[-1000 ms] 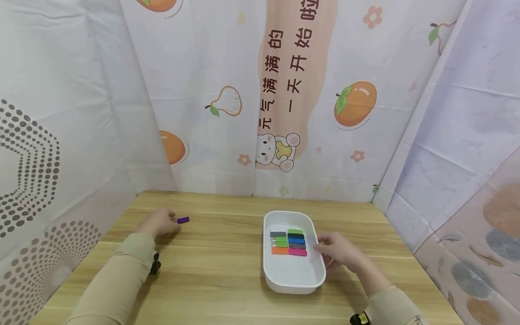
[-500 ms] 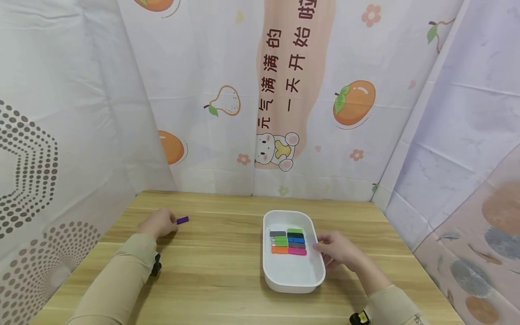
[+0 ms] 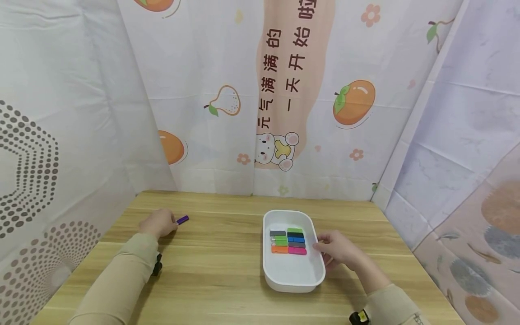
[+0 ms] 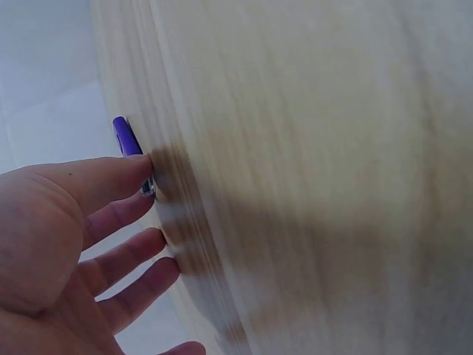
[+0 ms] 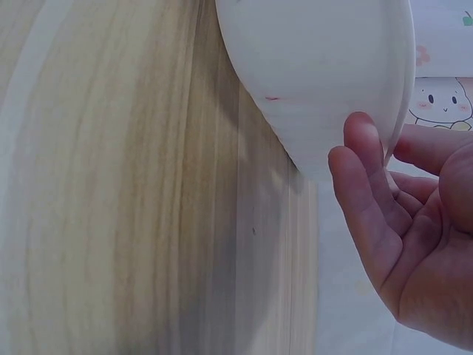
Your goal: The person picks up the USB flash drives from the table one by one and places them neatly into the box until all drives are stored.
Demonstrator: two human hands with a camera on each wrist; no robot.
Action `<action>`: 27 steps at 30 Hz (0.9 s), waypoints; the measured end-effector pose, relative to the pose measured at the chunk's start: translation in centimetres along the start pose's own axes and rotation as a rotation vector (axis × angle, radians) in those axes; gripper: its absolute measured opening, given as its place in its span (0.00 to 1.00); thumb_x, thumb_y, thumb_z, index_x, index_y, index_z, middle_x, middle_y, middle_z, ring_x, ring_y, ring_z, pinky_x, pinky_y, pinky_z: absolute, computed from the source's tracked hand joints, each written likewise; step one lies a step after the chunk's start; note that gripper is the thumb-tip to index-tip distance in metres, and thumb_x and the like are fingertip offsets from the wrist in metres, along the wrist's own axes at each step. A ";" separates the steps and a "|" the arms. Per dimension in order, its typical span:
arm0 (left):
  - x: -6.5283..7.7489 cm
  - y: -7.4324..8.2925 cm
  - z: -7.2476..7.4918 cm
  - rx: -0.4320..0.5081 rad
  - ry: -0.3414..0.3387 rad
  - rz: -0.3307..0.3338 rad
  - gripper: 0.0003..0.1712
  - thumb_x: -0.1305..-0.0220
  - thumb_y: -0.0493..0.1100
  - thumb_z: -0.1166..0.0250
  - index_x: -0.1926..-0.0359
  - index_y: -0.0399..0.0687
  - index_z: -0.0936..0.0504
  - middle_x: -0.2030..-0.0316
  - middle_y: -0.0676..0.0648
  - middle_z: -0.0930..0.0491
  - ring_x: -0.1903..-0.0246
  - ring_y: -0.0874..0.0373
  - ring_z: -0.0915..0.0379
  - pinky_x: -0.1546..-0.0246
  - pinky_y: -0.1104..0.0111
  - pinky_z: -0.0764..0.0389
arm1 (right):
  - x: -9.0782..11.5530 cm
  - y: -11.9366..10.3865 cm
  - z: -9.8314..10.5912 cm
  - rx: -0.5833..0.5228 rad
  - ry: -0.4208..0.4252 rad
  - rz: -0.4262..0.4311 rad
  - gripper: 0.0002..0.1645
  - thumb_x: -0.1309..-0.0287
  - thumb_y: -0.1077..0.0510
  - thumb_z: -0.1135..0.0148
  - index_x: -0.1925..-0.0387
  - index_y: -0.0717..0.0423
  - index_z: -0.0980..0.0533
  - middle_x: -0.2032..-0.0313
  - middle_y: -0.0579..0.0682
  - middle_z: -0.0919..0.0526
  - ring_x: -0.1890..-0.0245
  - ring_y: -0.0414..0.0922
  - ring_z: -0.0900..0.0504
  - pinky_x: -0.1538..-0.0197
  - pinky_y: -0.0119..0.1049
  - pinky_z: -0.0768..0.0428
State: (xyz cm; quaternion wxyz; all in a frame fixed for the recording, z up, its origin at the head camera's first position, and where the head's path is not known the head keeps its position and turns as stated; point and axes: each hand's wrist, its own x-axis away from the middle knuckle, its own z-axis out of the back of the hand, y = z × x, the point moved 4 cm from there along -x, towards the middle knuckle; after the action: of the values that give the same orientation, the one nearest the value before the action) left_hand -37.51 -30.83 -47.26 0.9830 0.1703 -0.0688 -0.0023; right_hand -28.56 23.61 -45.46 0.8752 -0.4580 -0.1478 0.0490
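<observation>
At the left of the table, my left hand (image 3: 158, 223) pinches a small purple stick (image 3: 183, 220) by one end. The left wrist view shows thumb and forefinger meeting at the clear end of the purple stick (image 4: 127, 138), with the other fingers spread below. My right hand (image 3: 336, 249) holds the right side of a white plastic tray (image 3: 294, 275). In the right wrist view, the thumb is at the rim of the tray (image 5: 325, 74) and fingers lie against its outer wall. Several short coloured sticks (image 3: 297, 251) lie in two columns inside the tray.
The wooden table (image 3: 219, 271) meets a printed white curtain (image 3: 203, 149) at its back edge. More hanging cloth (image 3: 459, 149) closes off the right side, and the left side is curtained too.
My left fingers have closed in on the near end of the purple stick, and its far end has turned up slightly. My right hand and the tray stay in place.
</observation>
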 end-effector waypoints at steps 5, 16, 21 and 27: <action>0.0 0.0 -0.1 -0.005 0.009 -0.006 0.07 0.35 0.43 0.36 0.65 0.47 0.14 0.66 0.47 0.18 0.67 0.50 0.26 0.64 0.44 0.26 | -0.1 0.0 0.0 -0.008 -0.005 0.010 0.21 0.32 0.58 0.36 0.42 0.66 0.23 0.69 0.56 0.17 0.76 0.52 0.15 0.73 0.48 0.14; 0.2 0.2 0.0 0.035 0.021 -0.019 0.19 0.27 0.44 0.42 0.78 0.47 0.24 0.77 0.47 0.28 0.75 0.53 0.32 0.68 0.54 0.32 | -0.2 0.1 0.1 -0.021 -0.013 -0.010 0.23 0.31 0.57 0.37 0.40 0.67 0.24 0.70 0.56 0.16 0.75 0.52 0.15 0.72 0.48 0.14; -0.2 0.9 0.2 0.054 0.058 -0.072 0.14 0.27 0.44 0.41 0.70 0.45 0.18 0.74 0.47 0.25 0.75 0.53 0.31 0.74 0.61 0.31 | -0.2 0.0 0.0 -0.021 -0.015 -0.005 0.23 0.31 0.58 0.37 0.40 0.68 0.24 0.70 0.57 0.16 0.75 0.52 0.15 0.72 0.49 0.14; -0.5 2.7 0.6 0.090 0.100 -0.154 0.12 0.30 0.42 0.42 0.58 0.38 0.16 0.69 0.47 0.21 0.70 0.52 0.27 0.71 0.60 0.26 | 0.0 -0.1 0.0 -0.013 -0.006 -0.004 0.24 0.31 0.58 0.36 0.40 0.68 0.25 0.70 0.56 0.16 0.75 0.52 0.16 0.72 0.49 0.14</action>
State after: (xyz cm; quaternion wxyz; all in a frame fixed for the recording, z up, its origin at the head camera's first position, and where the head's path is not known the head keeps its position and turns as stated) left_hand -38.14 -28.46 -45.86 0.9735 0.2187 -0.0063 -0.0660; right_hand -28.58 23.54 -45.44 0.8720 -0.4631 -0.1514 0.0477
